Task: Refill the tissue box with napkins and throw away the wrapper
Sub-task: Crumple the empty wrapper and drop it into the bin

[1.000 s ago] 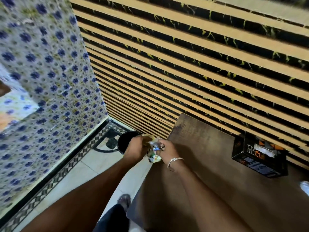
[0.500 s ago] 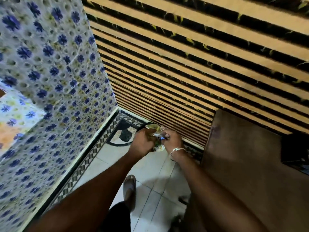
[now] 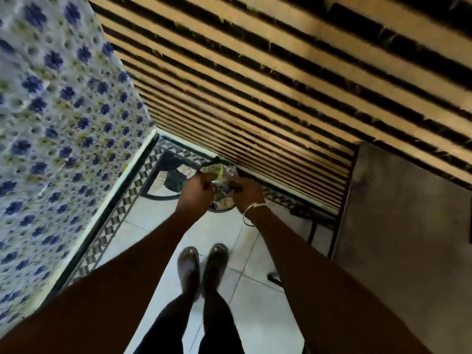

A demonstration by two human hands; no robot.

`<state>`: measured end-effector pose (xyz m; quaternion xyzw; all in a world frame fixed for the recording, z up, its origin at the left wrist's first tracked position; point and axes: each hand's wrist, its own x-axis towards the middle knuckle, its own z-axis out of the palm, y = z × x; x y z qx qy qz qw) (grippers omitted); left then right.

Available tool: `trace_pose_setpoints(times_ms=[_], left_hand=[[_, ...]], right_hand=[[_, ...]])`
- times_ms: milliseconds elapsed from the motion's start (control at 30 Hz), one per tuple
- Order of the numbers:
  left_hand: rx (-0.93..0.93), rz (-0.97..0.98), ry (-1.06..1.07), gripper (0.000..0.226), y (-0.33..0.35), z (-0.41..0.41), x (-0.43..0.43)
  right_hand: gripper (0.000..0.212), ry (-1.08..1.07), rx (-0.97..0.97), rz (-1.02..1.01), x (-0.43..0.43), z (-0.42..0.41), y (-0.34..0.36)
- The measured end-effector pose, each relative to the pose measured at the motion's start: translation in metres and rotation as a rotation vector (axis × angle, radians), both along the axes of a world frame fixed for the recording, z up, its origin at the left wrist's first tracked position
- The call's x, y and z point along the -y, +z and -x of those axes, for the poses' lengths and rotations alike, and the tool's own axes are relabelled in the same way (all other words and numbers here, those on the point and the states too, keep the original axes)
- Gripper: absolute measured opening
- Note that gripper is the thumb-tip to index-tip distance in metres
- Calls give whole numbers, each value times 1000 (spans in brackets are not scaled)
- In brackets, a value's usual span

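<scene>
A crumpled clear plastic wrapper [image 3: 220, 180] with green and blue print is bunched between both hands. My left hand [image 3: 195, 194] grips its left side and my right hand [image 3: 249, 192], with a silver bangle on the wrist, grips its right side. Both hands hover over a dark round bin [image 3: 221, 208] on the floor by the striped wall; only a sliver of the bin shows below the hands. The tissue box is out of view.
A brown table [image 3: 398, 238] fills the right side, its edge close to my right arm. A striped black-and-tan wall [image 3: 281, 85] stands ahead, a blue-flowered tiled wall [image 3: 56, 123] on the left. My two shoes [image 3: 201, 267] stand on the white floor tiles.
The view has swung left and down, away from the table. The tissue box has left the frame, my feet have come into view, and both hands with the wrapper now sit over the bin.
</scene>
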<state>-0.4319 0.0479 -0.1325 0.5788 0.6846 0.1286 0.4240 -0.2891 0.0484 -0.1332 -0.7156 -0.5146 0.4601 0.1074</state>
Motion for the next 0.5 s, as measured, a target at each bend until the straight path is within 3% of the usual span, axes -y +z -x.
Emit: trace_pose_setpoints(times_ms=[200,300,433,500], left_hand=[[-26,88,5,42,-99,-5,-21],[16,104,22,37,-144,-11,-22],[94,154,53,31,-194,-20,-26],[73,164,54,39,-224,-22,-32]], right_hand=[[30,17,79,81,-23,-5,-94],[20,-71,47,80,-26,-8,-160],[22,-90,107,97,-35,-12,-214],[23,-86,130,89,-43,-13,-240]])
